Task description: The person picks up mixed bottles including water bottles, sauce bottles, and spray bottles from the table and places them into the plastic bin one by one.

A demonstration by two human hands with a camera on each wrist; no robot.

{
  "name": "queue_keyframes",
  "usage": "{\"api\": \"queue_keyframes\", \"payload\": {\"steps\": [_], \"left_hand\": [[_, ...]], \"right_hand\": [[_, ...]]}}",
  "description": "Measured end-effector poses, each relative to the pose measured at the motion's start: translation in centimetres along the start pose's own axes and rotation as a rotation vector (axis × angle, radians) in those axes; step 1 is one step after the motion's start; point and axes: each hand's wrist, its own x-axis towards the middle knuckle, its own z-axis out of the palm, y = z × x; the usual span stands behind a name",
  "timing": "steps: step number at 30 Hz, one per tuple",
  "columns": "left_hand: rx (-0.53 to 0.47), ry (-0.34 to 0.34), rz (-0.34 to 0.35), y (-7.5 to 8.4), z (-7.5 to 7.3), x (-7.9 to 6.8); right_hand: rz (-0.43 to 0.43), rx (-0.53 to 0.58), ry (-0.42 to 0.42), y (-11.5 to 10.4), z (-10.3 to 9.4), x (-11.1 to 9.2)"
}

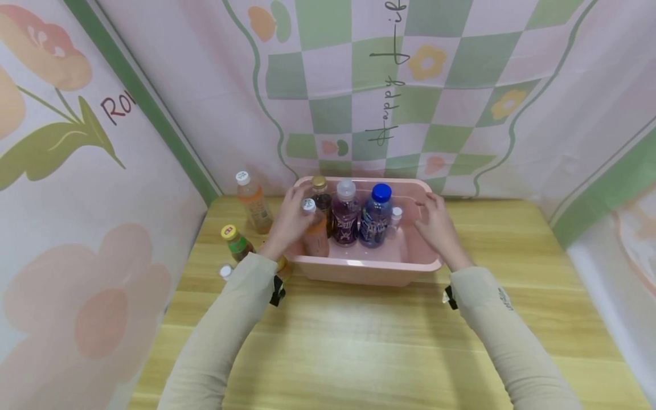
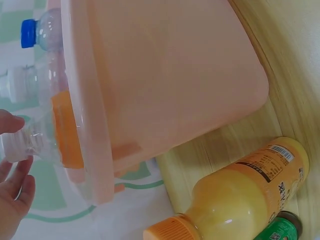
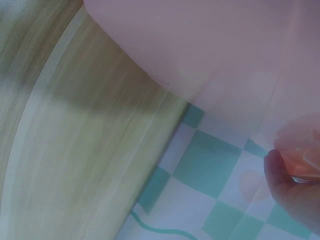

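The near-upright orange bottle (image 1: 316, 236) is pinched by the nearer left hand (image 1: 290, 220), at its four o'clock; whether the tub (image 1: 359, 274) is gripped by the right hand (image 1: 438, 229) is unclear.

Head view downward; close wrist views share tub (image 1: 359, 274).

R-wrist pic dim w/ haze

Both arms (image 1: 225, 324) reach forward; left hand (image 1: 290, 220) pinches; right hand (image 1: 437, 223) curls.
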Motion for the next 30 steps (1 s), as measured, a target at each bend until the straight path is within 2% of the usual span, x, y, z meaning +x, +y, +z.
{"api": "queue_keyframes", "payload": {"steps": [5, 14, 24, 30], "left_hand": [[-0.021, 0.015, 0.009, -0.30, 0.10, 0.25], [-0.243, 0.041, 0.011, -0.84, 0.37, 0.71], [-0.328, 0.027, -0.089, -1.02, 0.26, 0.37], [-0.317, 0.015, -0.082, -1.02, 0.30, 0.37]], "right_hand": [[-0.002, 0.010, 0.003, 0.08, 0.05, 0.00], [-0.003, 0.019, 0.013, 0.05, 0.21, 0.01], [-0.002, -0.002, -0.003, 0.09, 0.11, 0.04], [0.002, -0.005, 0.002, 0.18, 0.13, 0.01]]}}
